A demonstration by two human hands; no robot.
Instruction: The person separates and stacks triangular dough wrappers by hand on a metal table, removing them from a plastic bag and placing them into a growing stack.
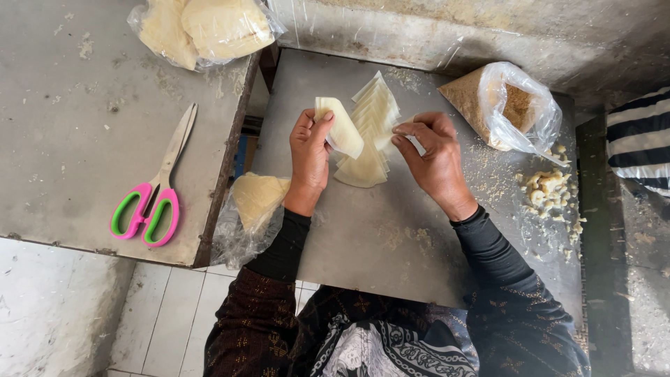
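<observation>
My left hand [310, 155] pinches a pale, thin dough sheet [340, 126] that curls over between thumb and fingers. My right hand [431, 155] grips the far side of the same sheet, fingers closed at its edge. Under both hands, a fanned stack of pale dough sheets [370, 139] lies on the grey metal table [391, 237].
A clear plastic bag of brown crumbs [506, 106] sits at the right, with pale crumbly lumps [548, 192] beside it. A bag of dough sheets [255, 206] hangs at the table's left edge. Pink-and-green scissors [155, 192] and another bag of dough [202, 28] lie on the left table.
</observation>
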